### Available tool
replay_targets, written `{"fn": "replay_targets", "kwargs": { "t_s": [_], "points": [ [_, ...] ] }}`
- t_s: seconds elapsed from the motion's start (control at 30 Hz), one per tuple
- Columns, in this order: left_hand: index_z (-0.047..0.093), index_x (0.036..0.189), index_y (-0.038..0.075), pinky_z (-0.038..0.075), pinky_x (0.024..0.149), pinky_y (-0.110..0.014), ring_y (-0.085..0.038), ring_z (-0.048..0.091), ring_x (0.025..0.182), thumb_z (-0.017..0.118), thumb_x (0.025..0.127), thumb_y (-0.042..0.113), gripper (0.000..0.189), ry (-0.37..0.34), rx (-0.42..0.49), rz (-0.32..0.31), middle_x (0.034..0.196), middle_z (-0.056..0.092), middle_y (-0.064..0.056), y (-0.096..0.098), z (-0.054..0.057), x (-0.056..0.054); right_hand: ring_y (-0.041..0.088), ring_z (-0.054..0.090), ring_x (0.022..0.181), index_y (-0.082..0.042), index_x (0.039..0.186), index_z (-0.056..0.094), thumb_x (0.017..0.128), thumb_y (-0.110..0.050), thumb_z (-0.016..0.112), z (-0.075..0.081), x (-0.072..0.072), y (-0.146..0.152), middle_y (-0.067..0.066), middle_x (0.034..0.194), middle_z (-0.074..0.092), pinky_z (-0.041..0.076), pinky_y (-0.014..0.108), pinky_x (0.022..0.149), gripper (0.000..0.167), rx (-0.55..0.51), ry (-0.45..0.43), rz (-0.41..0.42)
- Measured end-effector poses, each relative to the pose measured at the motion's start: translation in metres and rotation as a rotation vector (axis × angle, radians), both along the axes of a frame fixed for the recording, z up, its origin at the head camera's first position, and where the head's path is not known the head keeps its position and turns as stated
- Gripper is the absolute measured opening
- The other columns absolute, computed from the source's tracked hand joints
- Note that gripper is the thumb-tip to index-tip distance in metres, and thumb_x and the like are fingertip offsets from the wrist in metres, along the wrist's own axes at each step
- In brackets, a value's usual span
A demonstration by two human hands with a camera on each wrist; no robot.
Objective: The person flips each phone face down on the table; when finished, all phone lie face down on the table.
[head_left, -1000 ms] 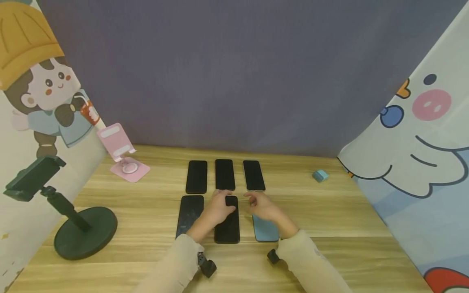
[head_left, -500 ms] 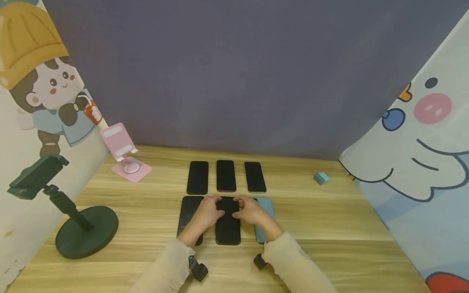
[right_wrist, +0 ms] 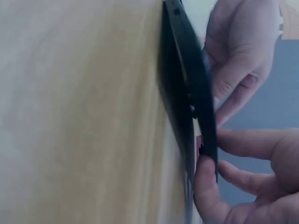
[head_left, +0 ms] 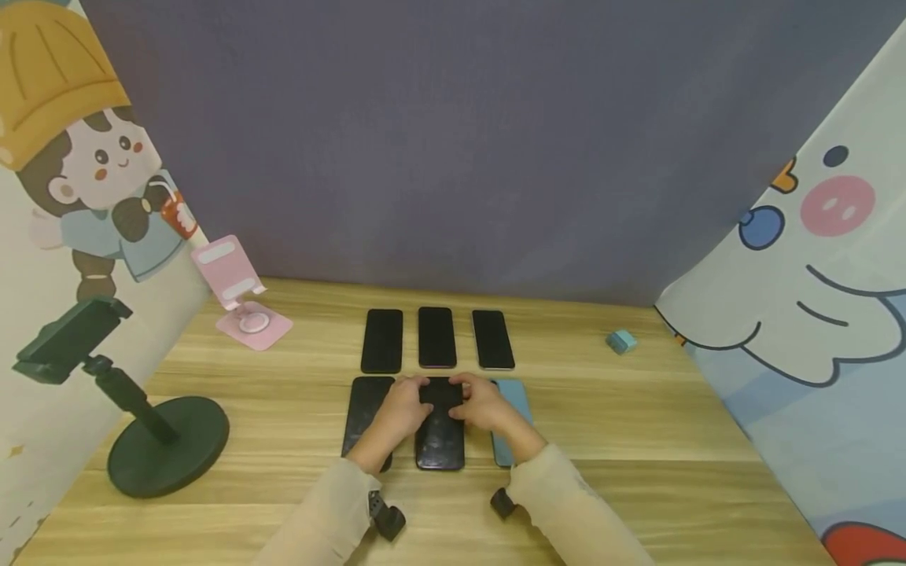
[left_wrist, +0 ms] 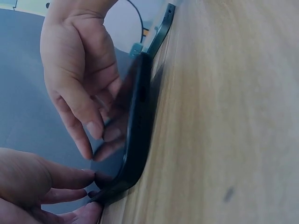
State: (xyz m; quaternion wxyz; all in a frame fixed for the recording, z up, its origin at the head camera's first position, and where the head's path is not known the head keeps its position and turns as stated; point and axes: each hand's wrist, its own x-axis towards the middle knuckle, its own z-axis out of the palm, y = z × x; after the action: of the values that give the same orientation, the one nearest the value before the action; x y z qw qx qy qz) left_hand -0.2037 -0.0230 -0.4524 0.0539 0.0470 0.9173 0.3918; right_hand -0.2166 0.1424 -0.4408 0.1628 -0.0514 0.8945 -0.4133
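Note:
A black smartphone [head_left: 440,444] is the middle one of the front row. My left hand [head_left: 399,409] pinches its left side near the far end between thumb and fingers. Opposite it, my right hand [head_left: 488,407] grips the right side. In the right wrist view, the phone [right_wrist: 196,74] is tipped up at an angle over the wood, its edge between the right fingers [right_wrist: 208,179]. Up close in the left wrist view, the left fingers [left_wrist: 70,177] meet a corner. The forearms partly cover a dark phone [head_left: 366,409] at left and a light blue one [head_left: 515,397] at right.
Behind the hands lie three more black phones [head_left: 382,340], side by side. A dark green phone stand [head_left: 170,444] and a pink one [head_left: 258,326] occupy the left side. A small blue block [head_left: 621,341] sits at right. A grey curtain [head_left: 453,157] closes off the back.
Both hands have come down onto the middle front phone, the right one moving left from over the light blue phone. The phone's screen now shows a smudged sheen.

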Motion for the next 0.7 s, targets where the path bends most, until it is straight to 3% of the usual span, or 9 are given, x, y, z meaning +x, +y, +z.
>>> {"fn": "replay_targets", "kwargs": {
  "t_s": [0.1, 0.23, 0.43, 0.7],
  "points": [
    [0.061, 0.124, -0.004, 0.046, 0.092, -0.050, -0.040, 0.052, 0.114, 0.072, 0.087, 0.006, 0.041, 0.008, 0.008, 0.000, 0.118, 0.056, -0.023, 0.000, 0.000, 0.000, 0.020, 0.058, 0.068, -0.001, 0.134, 0.054, 0.084, 0.006, 0.072, 0.001, 0.000, 0.005, 0.018, 0.109, 0.052, 0.054, 0.032, 0.059, 0.053, -0.090, 0.001, -0.012],
    [0.061, 0.123, -0.006, 0.048, 0.090, -0.050, -0.040, 0.054, 0.111, 0.072, 0.087, 0.007, 0.039, 0.022, 0.034, -0.013, 0.118, 0.055, -0.024, 0.002, -0.002, 0.002, 0.024, 0.062, 0.082, 0.003, 0.132, 0.054, 0.085, 0.008, 0.068, 0.007, 0.002, 0.011, 0.023, 0.119, 0.051, 0.056, 0.034, 0.065, 0.050, -0.177, -0.011, -0.022],
    [0.063, 0.120, -0.006, 0.050, 0.079, -0.044, -0.031, 0.057, 0.091, 0.071, 0.088, 0.009, 0.036, 0.088, 0.076, -0.038, 0.105, 0.058, -0.019, 0.003, -0.003, 0.003, 0.024, 0.061, 0.088, 0.007, 0.131, 0.055, 0.087, 0.011, 0.060, 0.015, 0.002, 0.015, 0.023, 0.118, 0.052, 0.056, 0.037, 0.071, 0.044, -0.337, -0.011, -0.054],
    [0.061, 0.124, -0.004, 0.055, 0.076, -0.041, -0.033, 0.065, 0.096, 0.070, 0.089, 0.007, 0.038, 0.132, 0.283, -0.064, 0.118, 0.062, -0.023, 0.007, -0.004, 0.003, 0.026, 0.062, 0.096, 0.013, 0.136, 0.045, 0.090, 0.014, 0.056, 0.018, 0.003, 0.017, 0.026, 0.119, 0.054, 0.055, 0.035, 0.077, 0.047, -0.485, -0.010, -0.022]
  ]
}}
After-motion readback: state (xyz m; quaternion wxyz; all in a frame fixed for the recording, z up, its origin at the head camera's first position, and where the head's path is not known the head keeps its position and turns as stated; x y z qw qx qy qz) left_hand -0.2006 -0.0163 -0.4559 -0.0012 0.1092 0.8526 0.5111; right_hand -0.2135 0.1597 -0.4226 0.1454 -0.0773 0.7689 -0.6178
